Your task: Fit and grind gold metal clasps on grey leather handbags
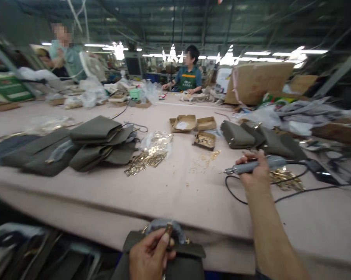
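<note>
Low in the view, my left hand (152, 252) pinches a small gold metal fitting (169, 230) between thumb and fingers. Beneath that hand is a dark olive handbag (190, 262), its handle (160, 223) covered in clear plastic, at the table's front edge. My right hand (254, 167) is wrapped round a grey electric screwdriver (245, 167), whose thin bit points left above the table. A black cord runs from the tool. Close behind the right hand lies a heap of gold metal pieces (289, 181).
Folded olive bag pieces (96, 134) are stacked on the left, with more bags (239, 134) on the right. Gold fittings (149, 157) lie mid-table near small cardboard boxes (205, 140). A co-worker (190, 74) sits across the table; another person (73, 58) is at far left.
</note>
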### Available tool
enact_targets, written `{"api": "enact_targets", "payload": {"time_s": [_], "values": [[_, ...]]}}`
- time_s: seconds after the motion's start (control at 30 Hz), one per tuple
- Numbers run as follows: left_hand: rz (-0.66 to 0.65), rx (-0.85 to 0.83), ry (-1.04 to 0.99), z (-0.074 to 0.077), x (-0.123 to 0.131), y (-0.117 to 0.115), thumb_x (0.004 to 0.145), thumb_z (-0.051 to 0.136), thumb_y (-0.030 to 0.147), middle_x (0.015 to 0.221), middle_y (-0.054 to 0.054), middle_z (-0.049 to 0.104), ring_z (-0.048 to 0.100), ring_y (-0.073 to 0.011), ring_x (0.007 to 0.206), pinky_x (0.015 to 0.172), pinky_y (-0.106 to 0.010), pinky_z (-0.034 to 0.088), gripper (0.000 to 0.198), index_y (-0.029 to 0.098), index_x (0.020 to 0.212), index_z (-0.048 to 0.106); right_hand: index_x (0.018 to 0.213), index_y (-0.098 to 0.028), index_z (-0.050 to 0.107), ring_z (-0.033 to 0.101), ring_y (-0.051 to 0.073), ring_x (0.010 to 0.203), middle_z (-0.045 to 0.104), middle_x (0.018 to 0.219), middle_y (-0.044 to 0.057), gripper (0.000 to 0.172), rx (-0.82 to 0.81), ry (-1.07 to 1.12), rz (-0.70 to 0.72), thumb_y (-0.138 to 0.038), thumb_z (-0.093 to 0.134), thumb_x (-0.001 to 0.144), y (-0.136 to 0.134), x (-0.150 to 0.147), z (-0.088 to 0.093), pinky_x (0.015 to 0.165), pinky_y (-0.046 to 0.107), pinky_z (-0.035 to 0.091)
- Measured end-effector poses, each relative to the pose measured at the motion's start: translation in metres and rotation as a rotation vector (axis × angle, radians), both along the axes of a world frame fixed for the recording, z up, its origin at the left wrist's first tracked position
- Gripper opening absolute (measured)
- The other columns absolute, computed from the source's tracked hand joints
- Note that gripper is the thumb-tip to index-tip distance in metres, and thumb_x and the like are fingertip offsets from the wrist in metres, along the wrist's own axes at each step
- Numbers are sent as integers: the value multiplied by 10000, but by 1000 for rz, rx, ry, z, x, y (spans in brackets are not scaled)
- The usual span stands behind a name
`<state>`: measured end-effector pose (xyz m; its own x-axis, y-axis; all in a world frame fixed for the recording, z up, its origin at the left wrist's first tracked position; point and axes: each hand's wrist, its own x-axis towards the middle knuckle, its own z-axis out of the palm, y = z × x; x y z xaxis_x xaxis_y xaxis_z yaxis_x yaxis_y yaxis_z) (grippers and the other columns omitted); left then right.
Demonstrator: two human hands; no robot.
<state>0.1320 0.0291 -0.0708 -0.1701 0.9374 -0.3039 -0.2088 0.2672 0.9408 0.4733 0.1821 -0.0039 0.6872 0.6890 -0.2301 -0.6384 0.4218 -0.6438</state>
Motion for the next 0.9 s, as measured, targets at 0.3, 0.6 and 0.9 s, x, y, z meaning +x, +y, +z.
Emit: {"api": "enact_targets", "payload": {"time_s": [0.3, 0.6, 0.9], "values": [[-16, 12, -33, 2, 1, -7, 835, 795, 439, 700, -76, 718, 638, -143, 518, 552, -273, 650, 414, 49, 972, 808, 854, -196, 646, 530, 93, 572, 574, 845, -4, 243, 82, -313, 184, -354, 831, 862, -101, -160, 43, 567, 275, 560], [-19, 21, -14, 3, -1, -11, 867, 760, 421, 731, -95, 733, 699, -189, 590, 546, -270, 646, 395, 46, 985, 798, 822, -167, 673, 579, 133, 546, 645, 784, 22, 271, 81, -466, 208, -353, 869, 846, -122, -226, 26, 513, 277, 487], [-22, 30, 1, 4, -3, -13, 867, 727, 374, 729, -93, 735, 695, -186, 601, 556, -272, 657, 349, 47, 968, 798, 819, -146, 697, 588, 135, 526, 679, 774, 41, 231, 100, -577, 171, -316, 839, 885, -124, -242, 20, 500, 276, 487]]}}
